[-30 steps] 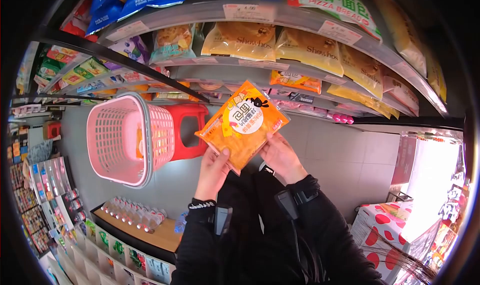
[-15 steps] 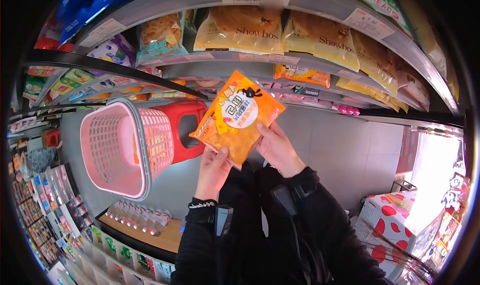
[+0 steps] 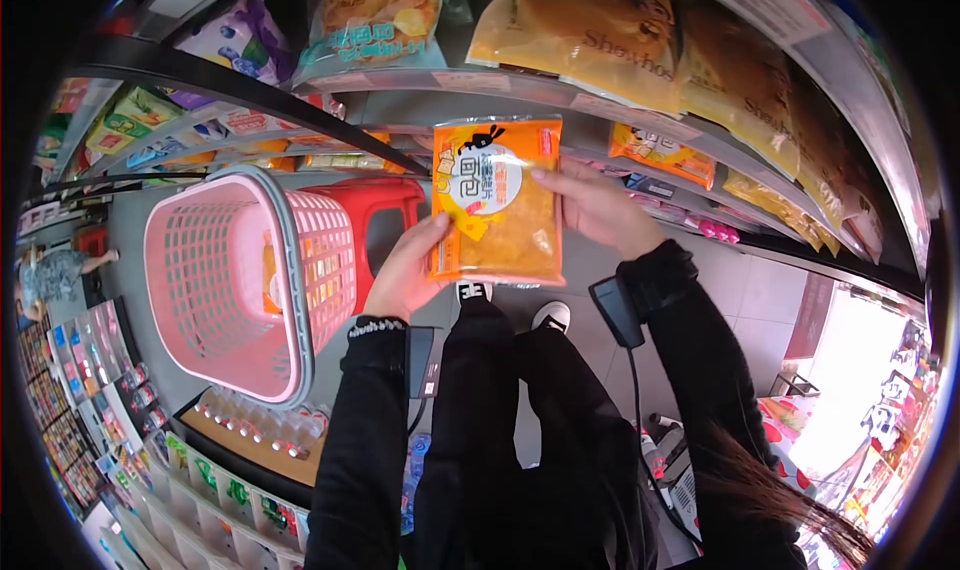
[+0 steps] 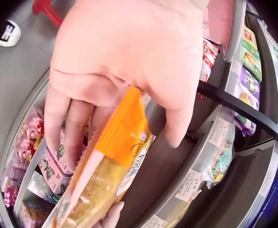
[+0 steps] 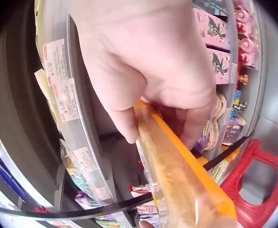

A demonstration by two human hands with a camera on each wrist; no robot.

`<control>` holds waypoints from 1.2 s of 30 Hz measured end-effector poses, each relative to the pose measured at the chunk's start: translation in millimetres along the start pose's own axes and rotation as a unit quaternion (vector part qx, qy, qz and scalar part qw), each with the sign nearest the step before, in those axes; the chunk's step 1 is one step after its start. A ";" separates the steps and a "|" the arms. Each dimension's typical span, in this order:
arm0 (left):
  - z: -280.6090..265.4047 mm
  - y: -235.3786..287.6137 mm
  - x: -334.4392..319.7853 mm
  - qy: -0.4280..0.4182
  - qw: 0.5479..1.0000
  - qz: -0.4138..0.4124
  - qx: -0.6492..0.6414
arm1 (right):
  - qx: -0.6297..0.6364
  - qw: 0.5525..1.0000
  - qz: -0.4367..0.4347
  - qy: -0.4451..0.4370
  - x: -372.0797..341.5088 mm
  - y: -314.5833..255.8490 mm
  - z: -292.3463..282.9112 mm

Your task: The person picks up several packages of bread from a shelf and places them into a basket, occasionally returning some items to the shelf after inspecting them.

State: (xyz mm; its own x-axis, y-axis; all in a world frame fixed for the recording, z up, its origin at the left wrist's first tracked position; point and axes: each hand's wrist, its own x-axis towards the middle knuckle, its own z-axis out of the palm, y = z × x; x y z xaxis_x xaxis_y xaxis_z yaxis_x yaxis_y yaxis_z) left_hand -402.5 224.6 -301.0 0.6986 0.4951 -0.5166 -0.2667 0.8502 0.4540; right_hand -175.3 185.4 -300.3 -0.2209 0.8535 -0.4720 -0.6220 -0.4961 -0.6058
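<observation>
An orange packet of bread [image 3: 500, 205] with a clear lower part is held up in front of the body, front face toward the head camera. My left hand [image 3: 410, 265] holds its left edge, thumb at the front edge and fingers behind. In the left wrist view the packet's orange end [image 4: 125, 128] lies between that thumb and the fingers. On the opposite edge, my right hand [image 3: 600, 205] pinches the packet, thumb on the front. The right wrist view shows the packet [image 5: 177, 166] edge-on beneath the right hand [image 5: 143, 71].
A pink basket [image 3: 290, 370] with an orange packet [image 3: 270, 275] inside stands at left by a red stool [image 3: 405, 195]. Shelves of bagged bread [image 3: 590, 40] curve across the front. Bottles [image 3: 265, 425] stand on a low ledge behind the basket.
The packet has turned from tilted to nearly upright and moved slightly right and up in the head view. Both hands moved with it. The head view has come closer to the shelves.
</observation>
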 end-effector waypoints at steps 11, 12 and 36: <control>23.4 -13.5 55.5 0.071 0.989 0.098 -0.084 | 0.298 0.952 -0.078 -0.006 -4.2 23.4 -21.4; 27.2 -18.6 61.2 0.059 0.985 0.125 -0.099 | 0.296 0.952 -0.074 -0.005 -6.0 30.6 -20.1; 12.5 27.5 82.6 0.159 0.871 0.259 0.386 | 0.155 0.939 -0.200 0.234 -0.3 28.8 -19.3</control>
State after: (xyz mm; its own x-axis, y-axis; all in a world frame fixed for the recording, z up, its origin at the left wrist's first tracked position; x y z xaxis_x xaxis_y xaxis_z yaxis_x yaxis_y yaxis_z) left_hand -343.8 286.6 -322.1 0.3661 0.9053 -0.2157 0.1198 0.1840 0.9756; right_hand -178.6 167.8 -329.9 0.3860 0.7614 -0.5209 -0.7893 -0.0197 -0.6137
